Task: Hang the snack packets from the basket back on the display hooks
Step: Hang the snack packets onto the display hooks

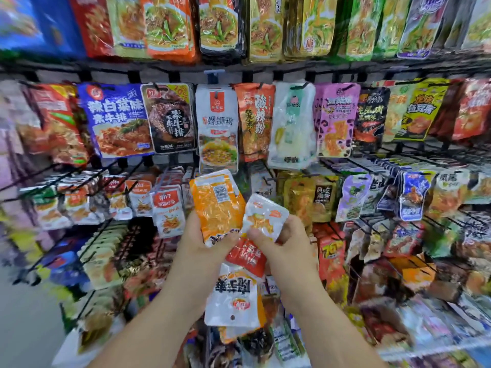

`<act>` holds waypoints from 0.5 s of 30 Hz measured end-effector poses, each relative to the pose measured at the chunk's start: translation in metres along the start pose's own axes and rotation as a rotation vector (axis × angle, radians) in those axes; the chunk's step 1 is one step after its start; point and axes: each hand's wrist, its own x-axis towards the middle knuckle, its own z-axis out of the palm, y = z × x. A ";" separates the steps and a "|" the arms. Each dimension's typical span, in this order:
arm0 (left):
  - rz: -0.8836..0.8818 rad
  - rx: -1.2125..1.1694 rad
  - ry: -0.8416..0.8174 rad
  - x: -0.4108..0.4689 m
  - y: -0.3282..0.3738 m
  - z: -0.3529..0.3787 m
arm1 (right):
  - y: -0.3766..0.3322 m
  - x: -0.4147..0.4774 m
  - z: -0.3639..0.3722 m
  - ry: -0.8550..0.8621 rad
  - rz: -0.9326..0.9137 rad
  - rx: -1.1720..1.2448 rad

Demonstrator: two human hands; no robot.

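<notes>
Orange snack packet [216, 205] sat centre frame, long axis near upright, top toward display hooks [269, 178] above. Left hand [196, 243] fingers wrapped its lower end; right hand [287, 243] pinched small white packet [264, 216] just beside.

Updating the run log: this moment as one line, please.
left hand: grips orange packet | right hand: pinches small white packet | both in front of rack, not hung

Left hand [206, 243] grips an orange packet [216, 205], right hand [281, 240] pinches a small white packet [264, 216] just beside it, display hooks [268, 179] right above both.
</notes>
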 end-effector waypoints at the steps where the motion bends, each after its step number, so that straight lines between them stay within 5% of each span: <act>1: -0.018 0.015 0.007 -0.004 0.000 -0.006 | 0.003 -0.004 0.006 0.036 0.001 0.021; 6: -0.066 -0.033 0.058 -0.014 -0.004 -0.049 | 0.017 -0.021 0.048 0.065 -0.010 0.040; 9: -0.072 0.007 0.069 -0.018 -0.005 -0.091 | 0.022 -0.026 0.082 0.075 -0.105 -0.172; 13: -0.082 0.014 0.106 -0.016 -0.001 -0.164 | 0.039 -0.029 0.138 -0.044 -0.682 -0.772; 15: -0.073 0.023 0.115 -0.015 0.001 -0.203 | 0.048 -0.030 0.169 -0.198 -0.854 -0.875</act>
